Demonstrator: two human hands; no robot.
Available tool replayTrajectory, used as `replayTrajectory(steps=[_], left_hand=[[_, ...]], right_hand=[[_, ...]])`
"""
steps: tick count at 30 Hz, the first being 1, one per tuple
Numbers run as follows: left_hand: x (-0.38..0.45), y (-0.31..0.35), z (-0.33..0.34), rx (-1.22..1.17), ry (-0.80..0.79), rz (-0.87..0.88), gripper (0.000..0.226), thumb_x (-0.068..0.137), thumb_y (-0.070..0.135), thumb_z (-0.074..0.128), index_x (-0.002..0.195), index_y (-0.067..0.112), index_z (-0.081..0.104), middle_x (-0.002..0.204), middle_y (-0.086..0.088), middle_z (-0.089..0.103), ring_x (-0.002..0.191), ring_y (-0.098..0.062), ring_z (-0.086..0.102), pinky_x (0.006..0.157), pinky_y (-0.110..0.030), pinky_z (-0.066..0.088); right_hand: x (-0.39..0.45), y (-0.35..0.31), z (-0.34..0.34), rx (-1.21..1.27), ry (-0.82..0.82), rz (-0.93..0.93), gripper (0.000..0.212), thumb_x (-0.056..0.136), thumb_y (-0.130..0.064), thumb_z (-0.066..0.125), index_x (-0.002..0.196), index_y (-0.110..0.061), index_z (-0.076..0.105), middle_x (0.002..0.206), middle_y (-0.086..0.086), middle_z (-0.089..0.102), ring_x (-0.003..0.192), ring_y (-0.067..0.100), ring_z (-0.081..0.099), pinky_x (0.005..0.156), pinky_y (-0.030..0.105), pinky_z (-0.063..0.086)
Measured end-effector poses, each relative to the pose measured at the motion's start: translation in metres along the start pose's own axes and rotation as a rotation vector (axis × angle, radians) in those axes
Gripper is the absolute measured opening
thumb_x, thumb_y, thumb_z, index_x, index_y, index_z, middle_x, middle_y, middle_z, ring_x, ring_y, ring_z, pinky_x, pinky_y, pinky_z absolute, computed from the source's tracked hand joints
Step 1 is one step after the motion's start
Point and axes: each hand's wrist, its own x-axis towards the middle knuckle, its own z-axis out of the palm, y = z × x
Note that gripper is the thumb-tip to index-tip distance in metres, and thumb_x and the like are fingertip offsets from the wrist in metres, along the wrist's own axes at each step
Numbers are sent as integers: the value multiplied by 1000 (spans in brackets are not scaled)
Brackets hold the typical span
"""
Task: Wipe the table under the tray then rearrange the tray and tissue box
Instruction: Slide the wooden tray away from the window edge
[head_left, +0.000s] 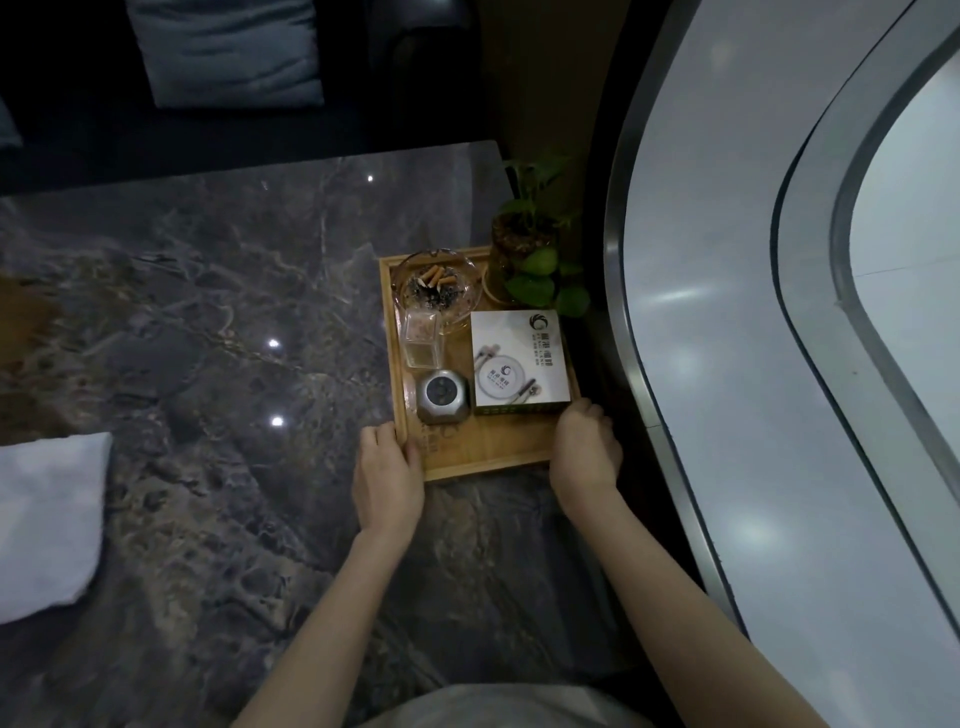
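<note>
At the bench's far right corner sits the wooden tray (488, 447), its long axis running away from the person, with the tissue box (521, 364) inside on its right. Left hand (387, 465) grips the near-left rim, right hand (587, 447) the near-right corner. White cloth (49, 519) lies well left.

Your table (208, 322) is dark grey marble veined with brown and pale streaks. The tray (488, 449) is light honey-coloured wood. The tissue box (519, 358) is white with green sides and a dark swirl logo. A white cloth (47, 519) lies at your left; the plant (540, 270) shows green leaves.
</note>
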Motion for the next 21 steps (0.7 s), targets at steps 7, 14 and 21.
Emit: replayTrajectory(steps=[7, 14, 21], left_hand=[[1, 5, -1, 130, -29, 10, 19, 92, 18, 46, 103, 4, 49, 105, -15, 51, 91, -28, 56, 69, -36, 44], [2, 16, -10, 34, -79, -82, 20, 93, 12, 39, 108, 0, 45, 112, -20, 52, 97, -31, 53, 78, -42, 44], [23, 19, -23, -387, -136, -293, 34, 94, 23, 39, 109, -3, 54, 112, -22, 59, 95, -29, 52, 78, -34, 37]], right_hand=[[-3, 0, -3, -10, -7, -30, 40, 85, 4, 56, 122, 5, 39, 122, 20, 53, 110, 28, 54, 76, 34, 52], [-13, 6, -18, 114, 36, -44, 29, 85, 10, 46, 113, 3, 47, 117, 20, 54, 107, 31, 54, 76, 35, 49], [-17, 10, -23, 220, 93, -70, 26, 87, 7, 41, 112, 4, 47, 115, 20, 53, 103, 33, 55, 75, 36, 46]])
